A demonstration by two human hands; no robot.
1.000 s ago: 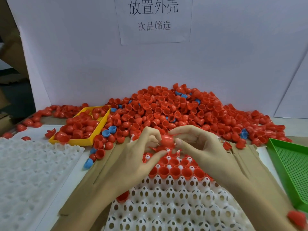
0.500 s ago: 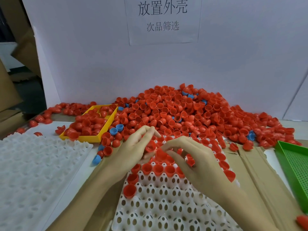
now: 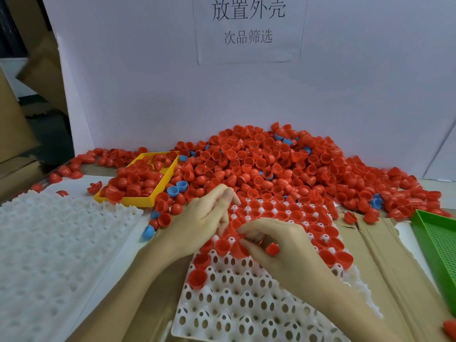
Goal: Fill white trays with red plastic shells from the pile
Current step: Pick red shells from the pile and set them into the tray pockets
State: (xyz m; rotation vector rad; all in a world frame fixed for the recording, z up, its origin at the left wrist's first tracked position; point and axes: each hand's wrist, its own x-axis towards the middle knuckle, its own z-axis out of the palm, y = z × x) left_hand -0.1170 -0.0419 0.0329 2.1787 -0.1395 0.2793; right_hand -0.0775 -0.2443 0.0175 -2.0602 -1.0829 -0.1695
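White board (image 3: 345, 82) backs the whole bench, with a paper notice (image 3: 249, 28) taped high on it. Below that a big pile of red shells (image 3: 266, 164) slopes down toward the person, a few blue shells (image 3: 176, 190) mixed in. Flattened cardboard (image 3: 385, 262) covers the bench, and on it lies the white tray (image 3: 237, 304), its far rows already seated with red shells, its near sockets bare. A second white tray (image 3: 54, 243) sits off to the left, a yellow tray (image 3: 145, 201) of red shells behind it, a green tray (image 3: 441, 245) at the right edge. Over the filled rows, the left hand (image 3: 199, 225) has its fingers loosely bent, tips resting among the shells; whether it holds one I cannot tell. The right hand (image 3: 278, 245) curls its fingers, pinching a red shell (image 3: 234, 225) just above the tray.
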